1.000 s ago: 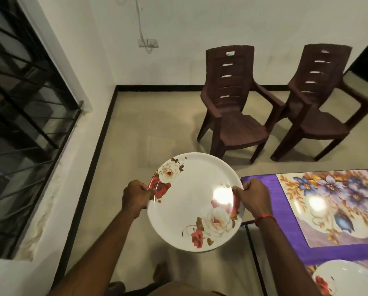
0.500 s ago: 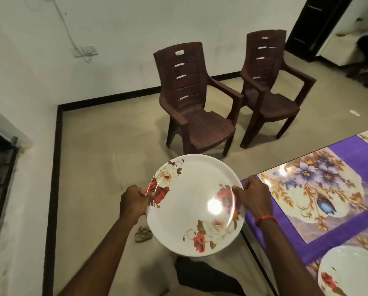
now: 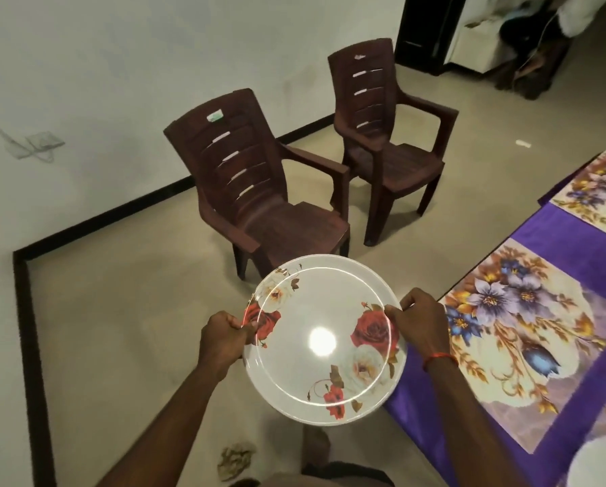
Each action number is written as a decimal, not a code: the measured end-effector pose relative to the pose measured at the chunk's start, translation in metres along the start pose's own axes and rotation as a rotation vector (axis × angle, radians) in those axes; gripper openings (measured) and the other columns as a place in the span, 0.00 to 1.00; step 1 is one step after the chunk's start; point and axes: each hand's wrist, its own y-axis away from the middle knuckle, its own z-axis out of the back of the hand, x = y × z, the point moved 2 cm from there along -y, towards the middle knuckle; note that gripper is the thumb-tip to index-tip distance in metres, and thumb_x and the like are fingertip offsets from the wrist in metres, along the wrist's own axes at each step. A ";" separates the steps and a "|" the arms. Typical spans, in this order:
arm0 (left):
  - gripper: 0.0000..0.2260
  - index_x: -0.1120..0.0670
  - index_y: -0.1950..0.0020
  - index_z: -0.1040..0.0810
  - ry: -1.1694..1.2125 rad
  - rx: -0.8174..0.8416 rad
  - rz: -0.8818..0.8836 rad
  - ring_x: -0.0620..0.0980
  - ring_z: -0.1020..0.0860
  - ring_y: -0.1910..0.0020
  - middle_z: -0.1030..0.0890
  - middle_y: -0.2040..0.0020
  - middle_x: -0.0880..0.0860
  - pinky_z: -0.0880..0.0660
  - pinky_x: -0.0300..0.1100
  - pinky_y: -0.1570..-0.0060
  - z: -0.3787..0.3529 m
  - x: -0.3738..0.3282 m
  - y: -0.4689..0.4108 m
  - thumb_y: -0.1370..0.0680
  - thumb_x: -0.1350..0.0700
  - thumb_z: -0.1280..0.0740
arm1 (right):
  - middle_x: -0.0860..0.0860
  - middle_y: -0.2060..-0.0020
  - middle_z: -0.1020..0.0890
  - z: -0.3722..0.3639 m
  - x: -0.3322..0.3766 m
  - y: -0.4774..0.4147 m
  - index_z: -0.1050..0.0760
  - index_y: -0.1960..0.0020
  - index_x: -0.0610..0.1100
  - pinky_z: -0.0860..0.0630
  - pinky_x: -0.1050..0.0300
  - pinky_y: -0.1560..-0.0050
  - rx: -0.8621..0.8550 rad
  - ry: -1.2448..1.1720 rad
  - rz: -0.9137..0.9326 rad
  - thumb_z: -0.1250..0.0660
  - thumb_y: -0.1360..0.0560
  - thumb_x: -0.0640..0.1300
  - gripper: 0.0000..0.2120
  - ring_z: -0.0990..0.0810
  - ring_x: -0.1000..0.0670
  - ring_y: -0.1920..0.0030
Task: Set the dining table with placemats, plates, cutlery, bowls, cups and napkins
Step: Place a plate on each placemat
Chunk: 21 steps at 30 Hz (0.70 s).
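I hold a white plate (image 3: 315, 332) with red and cream roses in the air, level, just off the table's left corner. My left hand (image 3: 224, 333) grips its left rim and my right hand (image 3: 419, 319) grips its right rim. A floral placemat (image 3: 526, 332) lies bare on the purple tablecloth (image 3: 575, 254) just right of the plate. A second placemat (image 3: 596, 191) lies farther along the table. Another white plate (image 3: 600, 462) shows partly at the bottom right corner.
Two dark brown plastic armchairs, one near (image 3: 259, 191) and one far (image 3: 389, 135), stand on the beige floor beyond the plate. A crumpled scrap (image 3: 235, 462) lies on the floor near my feet. A dark doorway (image 3: 424, 29) opens at the back right.
My view has swung right and the table with its placemats has come further into sight. The plate stays held in both hands, now closer to the table corner.
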 end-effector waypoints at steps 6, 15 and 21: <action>0.13 0.59 0.58 0.23 -0.007 0.047 -0.053 0.56 0.17 0.60 0.17 0.61 0.57 0.18 0.54 0.56 -0.014 -0.027 -0.032 0.28 0.55 0.21 | 0.51 0.67 0.23 -0.002 -0.004 -0.025 0.28 0.62 0.43 0.36 0.58 0.69 -0.048 -0.025 -0.055 0.24 0.29 0.48 0.15 0.27 0.52 0.66; 0.12 0.59 0.60 0.21 -0.065 0.184 -0.159 0.53 0.17 0.62 0.16 0.63 0.55 0.21 0.45 0.61 -0.036 -0.092 -0.094 0.28 0.55 0.21 | 0.49 0.65 0.22 -0.008 -0.011 -0.046 0.28 0.59 0.44 0.32 0.55 0.66 -0.122 -0.074 -0.201 0.24 0.28 0.51 0.15 0.24 0.49 0.64; 0.13 0.58 0.64 0.21 -0.084 0.297 -0.212 0.54 0.17 0.64 0.15 0.66 0.54 0.19 0.54 0.56 -0.058 -0.141 -0.151 0.31 0.54 0.19 | 0.48 0.64 0.22 -0.006 0.000 -0.068 0.28 0.58 0.43 0.37 0.57 0.68 -0.223 -0.067 -0.286 0.24 0.28 0.49 0.15 0.25 0.48 0.63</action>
